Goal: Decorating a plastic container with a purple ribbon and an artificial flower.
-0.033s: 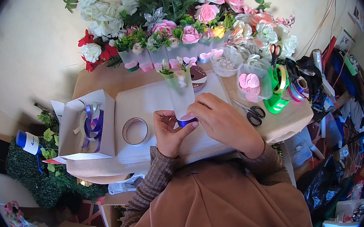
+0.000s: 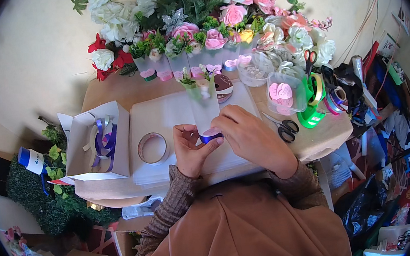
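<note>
Between my hands stands a small posy, small pale flowers and green leaves in a translucent wrapper. Purple ribbon circles its lower end, and a pale pink tag lies just above the ribbon. My left hand pinches the base from the left, thumb on the ribbon. From the right, my right hand closes its fingers over the tag and the ribbon's edge, partly hiding them. Behind the posy lies a brown ribbon spool.
White sheets cover the table's middle, with a tape roll on them. At left, an open white box holds ribbons. Scissors, a tub of pink hearts and a green tape dispenser sit right. Wrapped posies line the back.
</note>
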`<control>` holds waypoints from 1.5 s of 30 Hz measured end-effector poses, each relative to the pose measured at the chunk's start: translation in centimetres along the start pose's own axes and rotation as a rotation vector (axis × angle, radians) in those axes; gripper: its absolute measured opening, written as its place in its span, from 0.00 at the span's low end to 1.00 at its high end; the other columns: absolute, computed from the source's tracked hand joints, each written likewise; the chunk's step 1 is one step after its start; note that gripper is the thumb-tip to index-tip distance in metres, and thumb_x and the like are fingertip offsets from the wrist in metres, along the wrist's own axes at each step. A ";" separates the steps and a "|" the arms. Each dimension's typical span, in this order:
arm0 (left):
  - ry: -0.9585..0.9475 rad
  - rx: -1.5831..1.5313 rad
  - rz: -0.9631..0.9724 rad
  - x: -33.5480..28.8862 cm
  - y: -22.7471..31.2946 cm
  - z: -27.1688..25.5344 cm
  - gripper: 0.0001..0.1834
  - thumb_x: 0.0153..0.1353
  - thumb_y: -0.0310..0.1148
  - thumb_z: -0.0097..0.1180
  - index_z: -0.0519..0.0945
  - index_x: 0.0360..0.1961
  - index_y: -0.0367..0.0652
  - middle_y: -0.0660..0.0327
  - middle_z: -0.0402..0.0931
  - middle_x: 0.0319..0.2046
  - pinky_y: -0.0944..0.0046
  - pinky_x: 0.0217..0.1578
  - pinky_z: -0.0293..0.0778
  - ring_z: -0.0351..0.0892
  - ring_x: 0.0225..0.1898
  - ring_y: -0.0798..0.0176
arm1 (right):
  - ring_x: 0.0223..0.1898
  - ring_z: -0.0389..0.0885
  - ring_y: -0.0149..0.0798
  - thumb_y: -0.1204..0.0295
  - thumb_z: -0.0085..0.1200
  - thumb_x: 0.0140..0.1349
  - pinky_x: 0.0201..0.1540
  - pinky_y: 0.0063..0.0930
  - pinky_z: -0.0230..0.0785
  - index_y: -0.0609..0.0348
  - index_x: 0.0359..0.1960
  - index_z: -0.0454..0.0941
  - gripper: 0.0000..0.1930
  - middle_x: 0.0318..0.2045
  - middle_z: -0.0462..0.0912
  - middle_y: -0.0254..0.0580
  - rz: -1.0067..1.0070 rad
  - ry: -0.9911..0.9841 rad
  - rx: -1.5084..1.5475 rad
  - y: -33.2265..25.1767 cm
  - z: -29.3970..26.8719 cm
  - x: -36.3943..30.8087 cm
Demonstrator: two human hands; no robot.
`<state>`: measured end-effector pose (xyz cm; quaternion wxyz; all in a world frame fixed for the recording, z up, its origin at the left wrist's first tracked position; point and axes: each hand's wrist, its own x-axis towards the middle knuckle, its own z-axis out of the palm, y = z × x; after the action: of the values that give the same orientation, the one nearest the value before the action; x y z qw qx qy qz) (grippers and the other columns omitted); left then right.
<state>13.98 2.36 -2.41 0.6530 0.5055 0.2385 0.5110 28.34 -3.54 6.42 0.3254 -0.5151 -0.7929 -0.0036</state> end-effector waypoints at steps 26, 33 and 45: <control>0.078 0.067 0.112 0.0 -0.8 -0.3 0.35 0.38 0.15 0.66 0.55 0.42 0.42 0.58 0.59 0.42 0.58 0.42 0.81 0.67 0.47 0.64 | 0.42 0.71 0.47 0.77 0.62 0.46 0.43 0.34 0.67 0.58 0.39 0.72 0.17 0.38 0.69 0.47 0.144 0.492 0.131 -1.6 5.1 -0.2; 0.071 0.040 0.105 0.0 -0.7 -0.2 0.35 0.38 0.16 0.66 0.55 0.43 0.42 0.57 0.59 0.42 0.59 0.42 0.80 0.68 0.47 0.63 | 0.42 0.69 0.46 0.77 0.60 0.46 0.42 0.34 0.68 0.55 0.39 0.74 0.16 0.38 0.68 0.46 0.150 0.468 0.114 -1.5 5.1 -0.1; 0.084 -0.013 0.074 0.1 -1.0 -0.4 0.34 0.39 0.17 0.66 0.55 0.42 0.42 0.57 0.60 0.42 0.58 0.43 0.80 0.68 0.47 0.62 | 0.40 0.71 0.44 0.76 0.62 0.45 0.42 0.33 0.66 0.55 0.38 0.76 0.16 0.38 0.68 0.47 0.165 0.461 0.103 -1.4 5.5 -0.3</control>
<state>14.08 2.63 -3.49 0.6263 0.4880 0.2437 0.5569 24.42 -2.52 2.38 0.5226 -0.5465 -0.6521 -0.0541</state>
